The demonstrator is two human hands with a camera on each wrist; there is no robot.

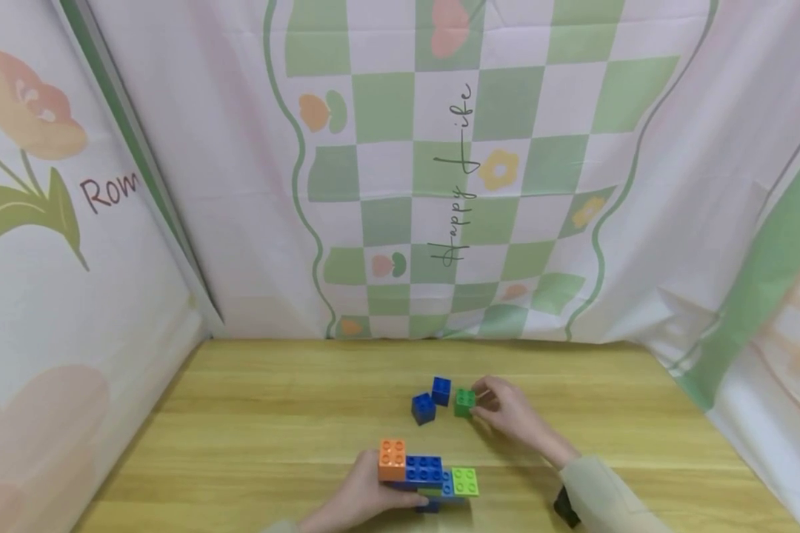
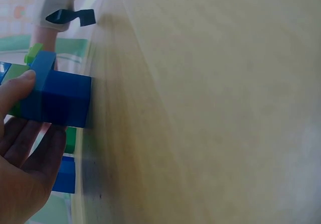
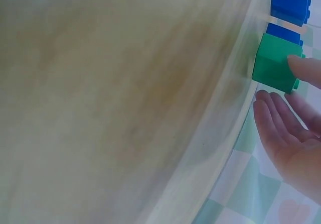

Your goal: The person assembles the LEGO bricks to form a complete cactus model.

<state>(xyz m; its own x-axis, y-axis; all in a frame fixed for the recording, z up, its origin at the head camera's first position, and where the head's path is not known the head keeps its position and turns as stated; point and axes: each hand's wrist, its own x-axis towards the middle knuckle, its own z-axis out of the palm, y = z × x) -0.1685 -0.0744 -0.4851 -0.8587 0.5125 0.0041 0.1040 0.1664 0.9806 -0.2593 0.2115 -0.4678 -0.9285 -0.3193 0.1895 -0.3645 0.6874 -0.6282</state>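
Observation:
My left hand point(image 1: 363, 488) grips a joined stack of toy building blocks point(image 1: 424, 469), with an orange block point(image 1: 392, 460) at its left end, blue ones in the middle and a light green block point(image 1: 465, 481) at the right. In the left wrist view the thumb presses the side of the stack point(image 2: 67, 98), fingers underneath. Farther back, my right hand point(image 1: 509, 411) pinches a green block point(image 1: 464, 401) between thumb and fingers. That block point(image 3: 276, 63) appears to stand on the table. Just left of it are two loose blue blocks, one behind point(image 1: 441, 390) and one nearer point(image 1: 423, 408).
The wooden table point(image 1: 273, 414) meets a checked curtain point(image 1: 447, 170) at its back edge. White printed cloth point(image 1: 73, 311) hangs along the left side, more on the right. A black strap point(image 1: 565, 508) shows by the right sleeve.

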